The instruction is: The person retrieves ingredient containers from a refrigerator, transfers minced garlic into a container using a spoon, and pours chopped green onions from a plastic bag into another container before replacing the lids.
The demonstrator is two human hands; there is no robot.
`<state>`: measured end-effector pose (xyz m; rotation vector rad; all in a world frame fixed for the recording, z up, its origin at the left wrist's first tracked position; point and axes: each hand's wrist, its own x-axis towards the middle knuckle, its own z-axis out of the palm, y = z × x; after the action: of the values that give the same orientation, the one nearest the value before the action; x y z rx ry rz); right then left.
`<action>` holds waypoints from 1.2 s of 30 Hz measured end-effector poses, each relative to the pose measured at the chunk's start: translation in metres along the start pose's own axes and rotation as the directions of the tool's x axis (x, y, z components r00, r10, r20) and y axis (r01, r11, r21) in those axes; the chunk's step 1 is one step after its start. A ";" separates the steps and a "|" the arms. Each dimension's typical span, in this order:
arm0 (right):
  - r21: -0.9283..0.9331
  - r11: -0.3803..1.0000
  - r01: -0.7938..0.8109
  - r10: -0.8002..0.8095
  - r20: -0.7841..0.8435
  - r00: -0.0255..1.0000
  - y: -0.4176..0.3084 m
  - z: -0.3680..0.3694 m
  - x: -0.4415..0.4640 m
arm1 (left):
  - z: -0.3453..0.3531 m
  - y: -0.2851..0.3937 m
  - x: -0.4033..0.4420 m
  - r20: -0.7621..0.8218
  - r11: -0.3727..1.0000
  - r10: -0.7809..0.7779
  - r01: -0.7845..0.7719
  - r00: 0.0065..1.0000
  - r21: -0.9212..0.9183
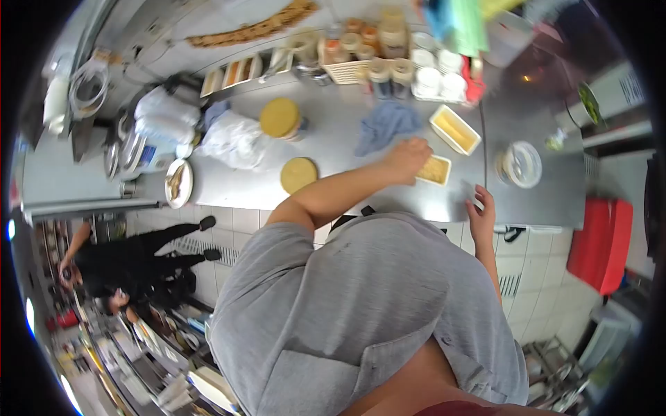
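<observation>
The left hand (408,161) curls at a small tub (436,170).

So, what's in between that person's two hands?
In the head view: beside the left hand, a small white tray of yellowish stuff, then bare metal counter until the right hand.

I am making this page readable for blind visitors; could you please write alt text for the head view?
A person's left hand is at a small tray of tan contents on a steel counter, and the right hand is open near the front edge. A blue cloth, a larger tray and a round tub are nearby.
</observation>
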<state>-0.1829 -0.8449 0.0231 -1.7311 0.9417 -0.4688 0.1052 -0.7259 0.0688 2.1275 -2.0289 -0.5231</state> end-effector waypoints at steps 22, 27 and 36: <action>-0.244 0.961 0.127 -0.144 -0.050 0.988 -0.133 0.230 -0.016 | -0.207 -0.447 -0.233 -0.251 0.427 -0.902 0.636 0.352 -0.642; -0.212 0.973 -0.092 0.044 -0.222 0.974 -0.118 0.221 -0.047 | -0.197 -0.463 -0.175 -0.298 0.265 -0.951 0.716 0.084 -0.645; -0.198 0.961 -0.195 0.123 -0.327 0.937 -0.109 0.223 -0.060 | -0.177 -0.482 -0.153 -0.305 0.219 -0.950 0.825 0.059 -0.522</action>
<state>-0.0240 -0.6474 0.0509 -1.7964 1.4003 -0.5546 0.6156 -0.5630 0.0876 2.6829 -0.0232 -0.0835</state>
